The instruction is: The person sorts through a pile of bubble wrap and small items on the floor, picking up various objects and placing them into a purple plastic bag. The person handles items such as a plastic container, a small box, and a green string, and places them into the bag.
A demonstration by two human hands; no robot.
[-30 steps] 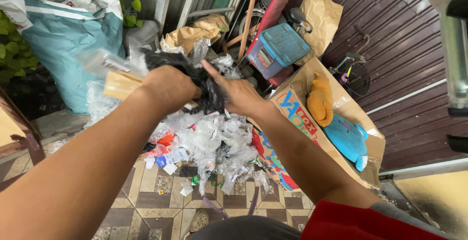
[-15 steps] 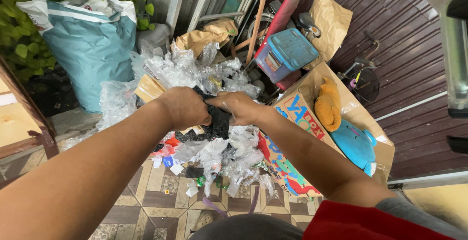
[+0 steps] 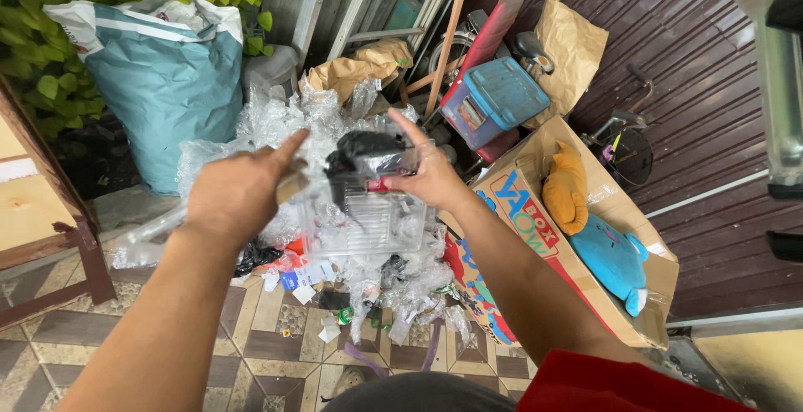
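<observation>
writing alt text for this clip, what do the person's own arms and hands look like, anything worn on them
Both forearms are bare from elbow to wrist. The left hand and the right hand wear no gloves, and no rings, watch or bracelet show. The only clothing in view is a red sleeve at the upper right arm, at the frame's bottom edge.

Clear plastic packaging blurred (contents unclear).
</observation>
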